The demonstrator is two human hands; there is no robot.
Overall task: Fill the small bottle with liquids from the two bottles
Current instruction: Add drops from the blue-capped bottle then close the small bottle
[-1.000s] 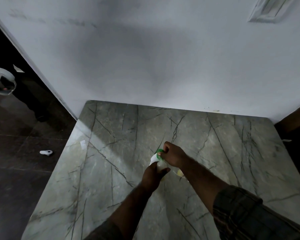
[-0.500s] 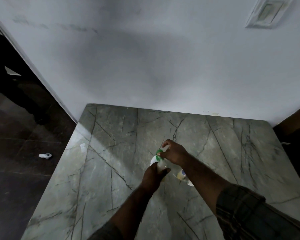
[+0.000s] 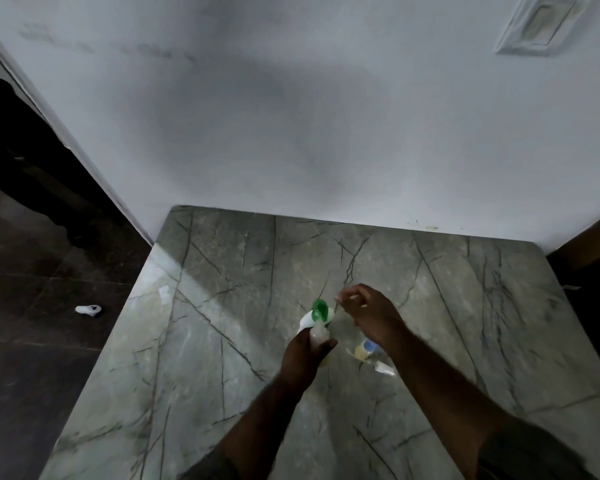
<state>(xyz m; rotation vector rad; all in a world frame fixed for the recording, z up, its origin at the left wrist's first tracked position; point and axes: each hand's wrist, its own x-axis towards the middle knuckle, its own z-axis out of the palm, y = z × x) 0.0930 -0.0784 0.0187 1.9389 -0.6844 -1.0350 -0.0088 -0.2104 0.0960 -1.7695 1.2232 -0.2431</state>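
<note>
On the marble table (image 3: 465,323), near the middle, a pale bottle (image 3: 318,336) with a flipped-up green cap (image 3: 320,310) is gripped upright by the left hand (image 3: 303,355); the liquid level cannot be judged. The right hand (image 3: 369,315) hovers just right of the cap, fingers loosely curled on nothing visible. Nearer and under the right wrist, a small blue-capped bottle (image 3: 365,349) sits beside a white nozzle-like piece (image 3: 385,368), touched by neither hand. Filling is judged unfinished; 1 bottle appears merely opened.
</note>
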